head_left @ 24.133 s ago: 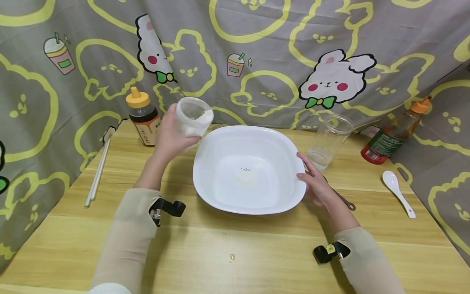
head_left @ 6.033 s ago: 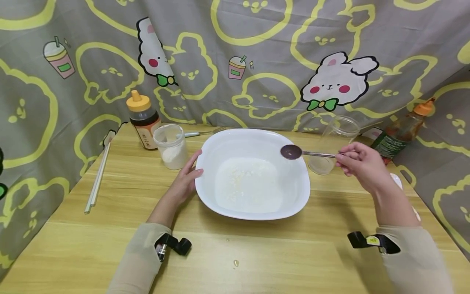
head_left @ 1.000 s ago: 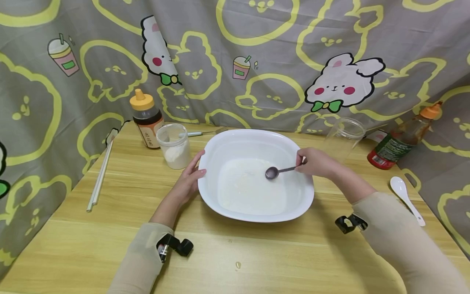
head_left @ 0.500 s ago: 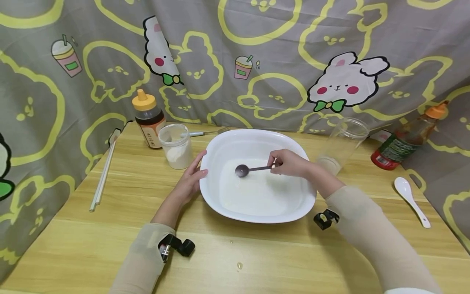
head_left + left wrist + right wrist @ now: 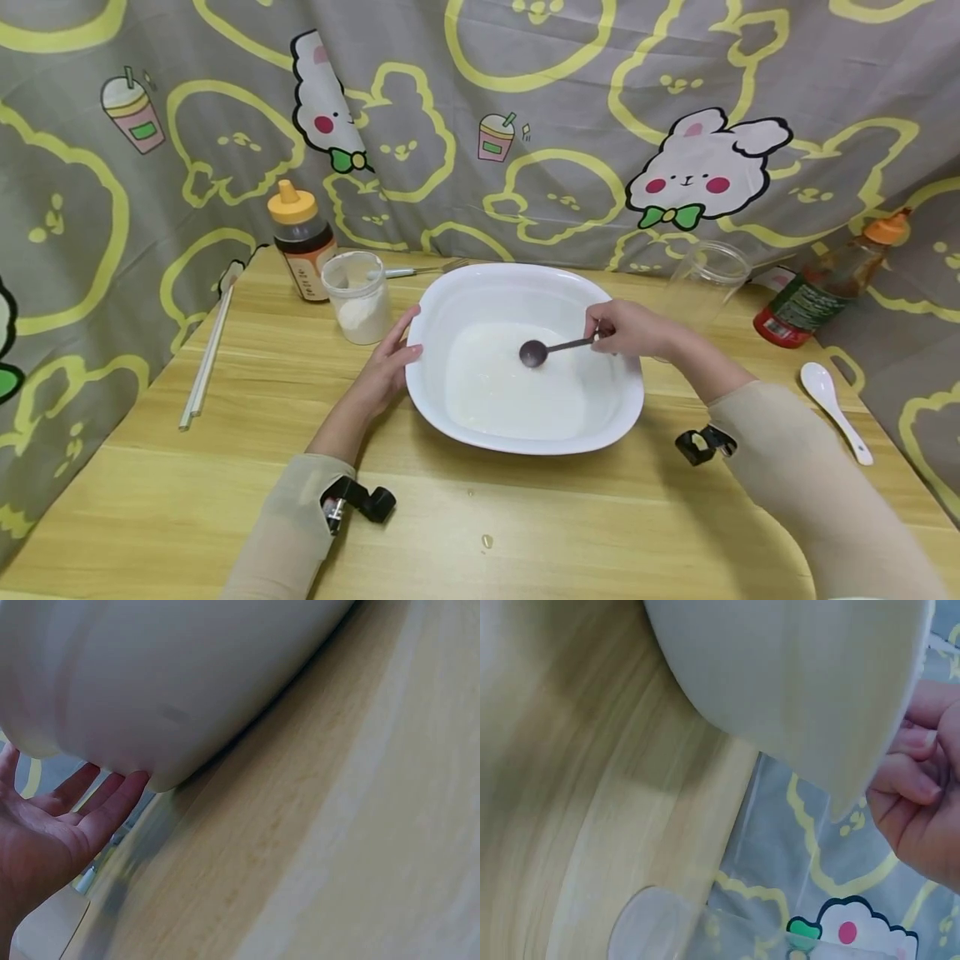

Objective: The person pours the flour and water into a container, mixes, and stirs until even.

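Note:
A white plastic basin stands mid-table with pale, milky liquid in its bottom. My left hand holds its left rim; in the left wrist view the fingertips lie against the outer wall under the rim. Over the basin's right side, my right hand pinches the handle of a dark measuring spoon. The spoon's bowl is inside the basin, over the liquid. From the right wrist, the curled fingers show behind the rim, and the spoon is hidden there.
Left of the basin stand a jar of white powder and a yellow-capped sauce bottle. A fork lies behind, chopsticks far left. A clear jar, red sauce bottle and white spoon are on the right.
The left hand has put down the powder jar and taken the rim; the right hand left the rim and took the measuring spoon. Within the last second the spoon moved left, then back right.

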### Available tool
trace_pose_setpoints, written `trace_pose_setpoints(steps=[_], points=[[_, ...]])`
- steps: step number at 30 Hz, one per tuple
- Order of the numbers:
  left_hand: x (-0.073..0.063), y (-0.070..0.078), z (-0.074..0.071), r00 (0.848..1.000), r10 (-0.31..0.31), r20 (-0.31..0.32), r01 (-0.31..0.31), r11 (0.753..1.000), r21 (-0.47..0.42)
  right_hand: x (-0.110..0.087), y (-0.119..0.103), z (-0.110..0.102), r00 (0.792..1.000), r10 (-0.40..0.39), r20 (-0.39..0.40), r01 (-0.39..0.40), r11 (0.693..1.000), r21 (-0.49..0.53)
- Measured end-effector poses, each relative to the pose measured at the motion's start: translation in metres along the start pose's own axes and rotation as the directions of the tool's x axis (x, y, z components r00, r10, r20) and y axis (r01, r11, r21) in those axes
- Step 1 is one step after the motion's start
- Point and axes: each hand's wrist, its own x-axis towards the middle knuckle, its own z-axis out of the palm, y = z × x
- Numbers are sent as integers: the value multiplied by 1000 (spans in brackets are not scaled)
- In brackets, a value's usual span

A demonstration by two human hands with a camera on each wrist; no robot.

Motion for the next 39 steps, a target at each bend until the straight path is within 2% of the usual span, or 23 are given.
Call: trace_pose_setpoints(steps=[4, 6, 9, 13, 19, 26, 29, 32, 36, 39], points=[[0, -1, 0, 1000, -1, 6, 0, 1000, 6, 17, 2, 3, 998, 25, -63, -25, 1000, 0], [0, -1, 1, 1000, -2, 7, 2, 1000, 6, 26, 1, 8, 997, 19, -71, -16, 999, 34], [0, -1, 1, 1000, -2, 3, 2, 1000, 4, 37, -4, 18, 999, 4, -45, 1, 994, 113], [0, -1, 1, 1000, 2, 4, -2, 1000, 3, 41, -15, 31, 999, -22, 40, 13, 978, 208], [-1, -1, 1, 1000, 4, 1, -4, 1000, 2, 27, -21, 34, 988, -17, 153, -22, 968, 250], [-1, 0, 0, 1000, 4, -5, -4, 1000, -4, -4, -14, 9, 978, 6, 209, -53, 974, 221], [0, 0, -1, 1000, 4, 0, -4, 1000, -4, -12, -9, -4, 981, 50, 187, -85, 979, 183], [0, 0, -1, 1000, 1, 4, -1, 1000, -3, -12, -4, -13, 989, 73, 125, -88, 989, 121], [0, 0, -1, 1000, -2, 6, 2, 1000, 0, -1, 3, -18, 993, 112, 32, -114, 991, 73], [0, 0, -1, 1000, -3, 8, 3, 1000, -2, 12, 7, -16, 989, 146, -6, -145, 987, 71]])
